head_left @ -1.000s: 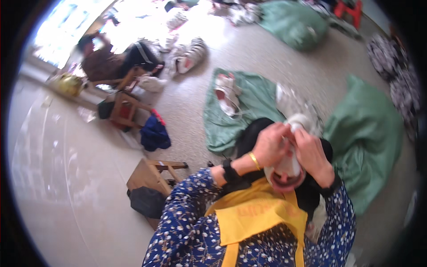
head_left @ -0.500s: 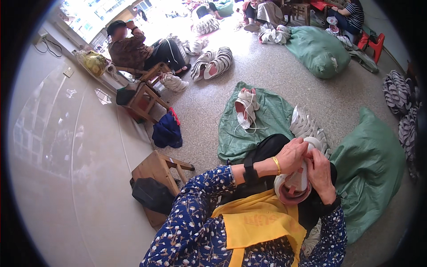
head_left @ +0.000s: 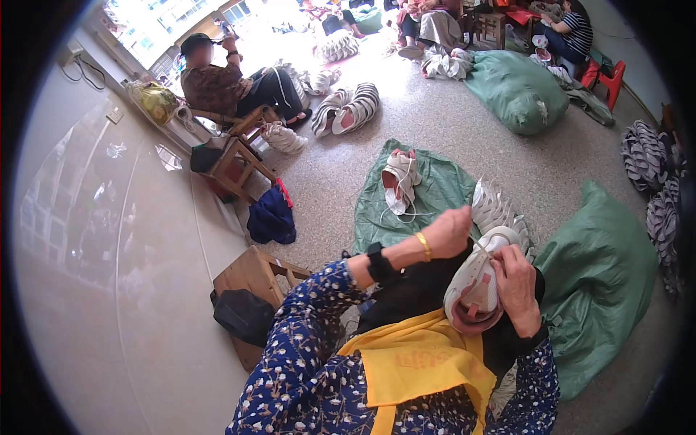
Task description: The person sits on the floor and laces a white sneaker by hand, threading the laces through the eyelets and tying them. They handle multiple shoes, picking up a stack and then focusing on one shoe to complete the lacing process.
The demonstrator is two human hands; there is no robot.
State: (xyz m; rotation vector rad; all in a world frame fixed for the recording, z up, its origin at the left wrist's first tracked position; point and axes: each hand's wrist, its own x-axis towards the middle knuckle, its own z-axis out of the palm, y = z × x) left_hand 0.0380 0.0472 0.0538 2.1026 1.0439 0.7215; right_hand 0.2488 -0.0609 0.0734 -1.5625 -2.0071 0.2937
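Far left: wooden stool (head_left: 250,279) by the wall, dark bag (head_left: 243,317) against it, blue cloth bundle (head_left: 272,216) on the floor just behind.

Left hand (head_left: 449,232) is raised above the lap, fingers pinched on a thin thread (head_left: 480,246) running down to the shoe. Gold bangle (head_left: 423,246) and black wristband (head_left: 378,262) on that wrist.

White sneaker upper (head_left: 475,286) sits in the lap over the yellow apron (head_left: 417,362), opening toward the camera, pinkish lining visible. Right hand (head_left: 516,286) is wrapped around its right side, gripping it steady.

Progress, as I read it: this one is mid-stitch or mid-lacing, thread pulled taut, not finished. Can't tell how many passes remain; the seam is too small to see.

Behind: green sheet (head_left: 435,192) on the floor with another white shoe (head_left: 400,181), laces loose. A row of stacked white uppers (head_left: 496,206) lies just beside the knee; finished or waiting, can't tell. Right: large green sack (head_left: 602,275).
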